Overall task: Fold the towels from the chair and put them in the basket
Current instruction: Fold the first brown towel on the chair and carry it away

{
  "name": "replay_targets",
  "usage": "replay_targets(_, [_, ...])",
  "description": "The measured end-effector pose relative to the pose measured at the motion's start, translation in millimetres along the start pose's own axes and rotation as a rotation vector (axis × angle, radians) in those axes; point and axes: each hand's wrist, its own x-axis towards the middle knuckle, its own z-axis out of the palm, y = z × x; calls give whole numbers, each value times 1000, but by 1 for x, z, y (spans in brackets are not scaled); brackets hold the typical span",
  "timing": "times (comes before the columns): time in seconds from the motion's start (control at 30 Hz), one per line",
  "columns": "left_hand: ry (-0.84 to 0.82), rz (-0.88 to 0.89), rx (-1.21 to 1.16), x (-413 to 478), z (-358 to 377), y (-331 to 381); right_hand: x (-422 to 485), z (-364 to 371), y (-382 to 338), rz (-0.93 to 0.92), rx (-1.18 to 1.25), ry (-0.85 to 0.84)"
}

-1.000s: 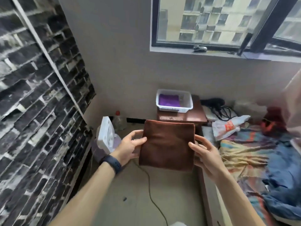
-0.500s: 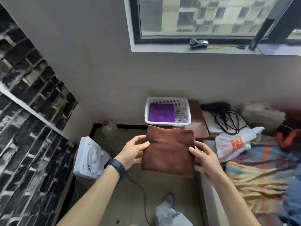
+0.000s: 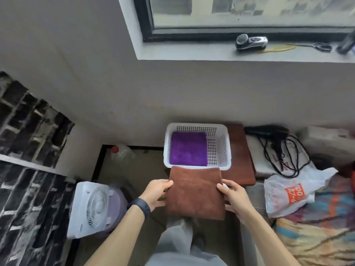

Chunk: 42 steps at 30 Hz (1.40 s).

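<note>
A folded brown towel [image 3: 195, 191] is held flat in the air between both hands. My left hand [image 3: 156, 192] grips its left edge and my right hand [image 3: 234, 198] grips its right edge. The towel's far edge overlaps the near rim of a white perforated basket [image 3: 223, 148]. A folded purple towel [image 3: 188, 148] lies in the left part of the basket. The basket stands on a small reddish-brown table [image 3: 241, 160]. The chair is out of view.
A white box fan [image 3: 90, 206] stands on the floor at the left, a plastic bottle [image 3: 122, 153] behind it. A black hair dryer [image 3: 269, 131] with cord and a white plastic bag [image 3: 294, 191] lie right of the table, beside colourful bedding [image 3: 322, 227]. A shaver [image 3: 250, 42] rests on the windowsill.
I have stepped closer to the basket and look down more. Both hands have carried the brown towel forward until its far edge reaches the basket's near rim.
</note>
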Motion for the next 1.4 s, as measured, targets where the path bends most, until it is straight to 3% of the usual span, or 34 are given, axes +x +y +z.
replay_targets(0.3, [50, -14, 131, 100, -7, 96, 109, 33, -62, 73, -92, 109])
replay_targets(0.47, [151, 33, 337, 177, -20, 105, 160, 45, -87, 50, -107, 114])
replay_targets(0.63, [258, 69, 503, 172, -7, 145, 209, 54, -85, 28, -126, 120])
replay_targets(0.93, [357, 83, 1079, 191, 7, 156, 244, 58, -81, 88, -272, 165])
replay_targets(1.07, [382, 128, 1198, 187, 9, 157, 248, 59, -78, 102, -344, 171])
replay_targets(1.13, [433, 237, 1236, 183, 11, 153, 246, 61, -78, 56, -384, 202])
replay_targets(1.2, [454, 470, 1277, 180, 9, 143, 238, 65, -77, -77, -529, 290])
replay_targets(1.3, [297, 769, 1508, 185, 0, 127, 222, 71, -70, -419, -959, 361])
replay_targets(1.4, [99, 750, 1684, 196, -6, 123, 218, 79, -58, -592, -1224, 201])
